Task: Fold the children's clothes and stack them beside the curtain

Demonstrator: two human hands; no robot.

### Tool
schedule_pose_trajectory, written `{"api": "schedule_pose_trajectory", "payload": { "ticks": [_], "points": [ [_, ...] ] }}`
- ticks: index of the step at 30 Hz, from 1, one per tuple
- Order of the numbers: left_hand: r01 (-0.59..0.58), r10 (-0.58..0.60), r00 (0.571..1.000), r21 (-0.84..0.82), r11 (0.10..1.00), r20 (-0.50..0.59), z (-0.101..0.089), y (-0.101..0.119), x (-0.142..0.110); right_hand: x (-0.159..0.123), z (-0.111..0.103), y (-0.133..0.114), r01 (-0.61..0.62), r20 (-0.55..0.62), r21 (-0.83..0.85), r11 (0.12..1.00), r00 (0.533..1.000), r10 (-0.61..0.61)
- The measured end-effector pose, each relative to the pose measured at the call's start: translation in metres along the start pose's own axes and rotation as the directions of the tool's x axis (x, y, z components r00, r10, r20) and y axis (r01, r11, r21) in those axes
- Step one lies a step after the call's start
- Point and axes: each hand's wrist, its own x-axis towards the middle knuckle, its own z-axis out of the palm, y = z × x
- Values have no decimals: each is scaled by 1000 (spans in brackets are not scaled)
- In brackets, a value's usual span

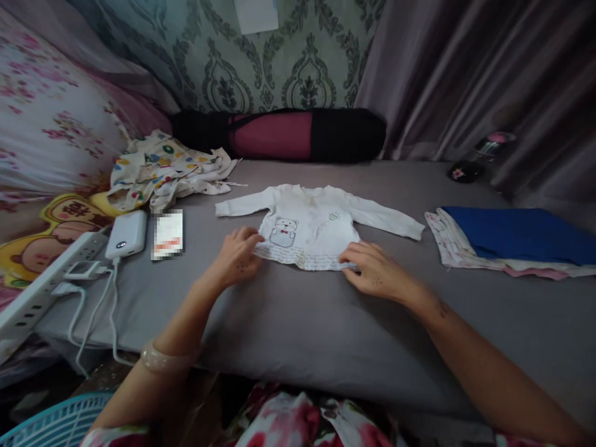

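Observation:
A small white baby shirt point(321, 230) with a bear print and a lettered hem lies flat on the grey sheet, its sleeves spread to both sides and its collar away from me. At the hem's left corner, my left hand point(239, 254) has its fingers closed on the cloth. My right hand point(372, 267) pinches the right corner of the same hem. The fingertips of both hands are partly hidden by the knuckles and the fabric.
Folded clothes with a blue piece point(512, 233) on top lie at right. Crumpled patterned clothes point(162, 167) sit at back left. A white power bank point(126, 234) and a power strip point(51, 285) with cables are at left. A black and maroon bag point(274, 135) lines the wall.

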Motion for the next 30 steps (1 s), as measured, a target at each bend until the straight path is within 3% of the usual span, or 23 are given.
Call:
{"api": "schedule_pose_trajectory", "payload": {
  "ticks": [3, 5, 10, 15, 17, 20, 22, 24, 26, 30],
  "points": [
    [-210, 227, 972, -194, 958, 68, 0, 30, 22, 22, 5, -10, 82, 34, 108, 991, 996, -86],
    [-245, 287, 951, -294, 924, 111, 8, 44, 35, 33, 12, -13, 67, 73, 165, 984, 994, -80],
    [-109, 204, 961, -427, 898, 184, 29, 45, 43, 40, 29, -11, 28, 29, 175, 984, 999, -33],
    [-97, 186, 970, -454, 886, 156, 28, 45, 35, 39, 35, -3, 33, -31, 276, 961, 999, -26],
    [-119, 202, 968, -445, 887, 145, 26, 47, 34, 43, 38, 3, -36, -22, 437, 899, 998, 51],
    [-173, 240, 965, -428, 887, 106, 25, 51, 34, 49, 41, 11, -157, 8, 671, 725, 979, 204],
    [-195, 251, 965, -428, 882, 78, 25, 54, 34, 52, 41, 12, -185, 1, 751, 633, 960, 280],
    [-197, 252, 965, -448, 872, 66, 23, 57, 34, 53, 40, 8, -171, -31, 775, 609, 951, 307],
    [-170, 232, 969, -462, 871, 81, 21, 59, 33, 52, 39, 0, -125, -52, 747, 653, 968, 245],
    [-9, 64, 991, -412, 911, 120, 20, 59, 32, 46, 29, -10, 8, 44, 631, 776, 998, -46]
  ]
}}
